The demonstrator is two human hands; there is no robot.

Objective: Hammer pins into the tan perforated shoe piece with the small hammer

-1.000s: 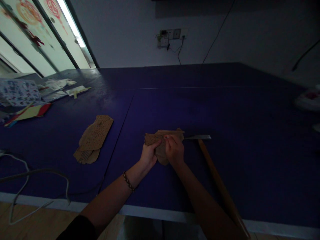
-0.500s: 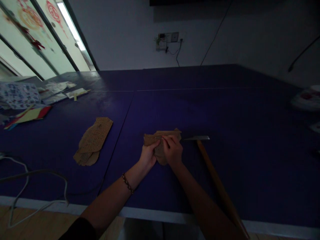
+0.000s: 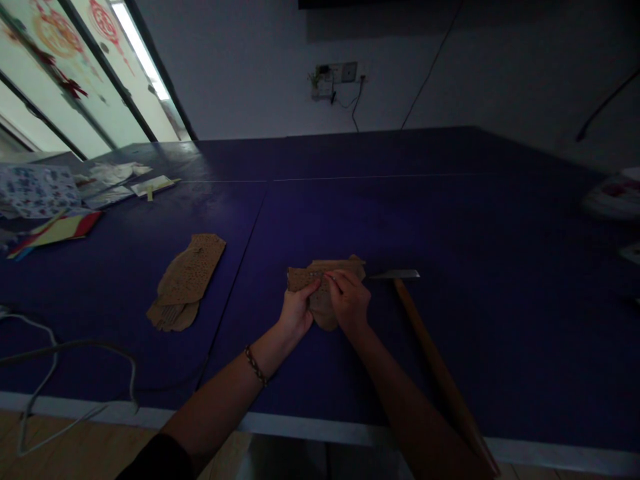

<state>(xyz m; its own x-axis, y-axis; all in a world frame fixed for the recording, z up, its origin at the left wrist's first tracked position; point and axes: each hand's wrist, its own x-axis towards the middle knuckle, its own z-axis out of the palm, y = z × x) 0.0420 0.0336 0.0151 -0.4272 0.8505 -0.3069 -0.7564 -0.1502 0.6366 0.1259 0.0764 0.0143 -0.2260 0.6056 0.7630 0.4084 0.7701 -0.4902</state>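
Observation:
My left hand [image 3: 298,311] grips the left end of a brown, cardboard-like cutout [image 3: 325,312] with small dots on it, thumb on top. Over the upper part of this piece, my right hand [image 3: 349,297] has thumb and fingertips pinched together. Whatever they pinch is too small to make out. Small light specks show on the brown surface beside the fingertips. Just right of that hand lies a hammer-like tool with a narrow metal head [image 3: 403,274] and a long wooden handle [image 3: 434,357]. To the left rest overlapping brown dotted cutouts [image 3: 194,273].
A purple-blue tabletop [image 3: 350,213] with a pale front edge spreads beneath everything. White cables [image 3: 131,373] loop over the left front edge. Coloured sheets [image 3: 65,230] and a floral-patterned item [image 3: 37,189] lie at the far left. A dim plastic-wrapped item [image 3: 613,199] sits at right.
My right hand has shifted very slightly to the right, still pinched over the brown cutout. My left hand keeps its grip, and the hammer-like tool and other cutouts stay in place.

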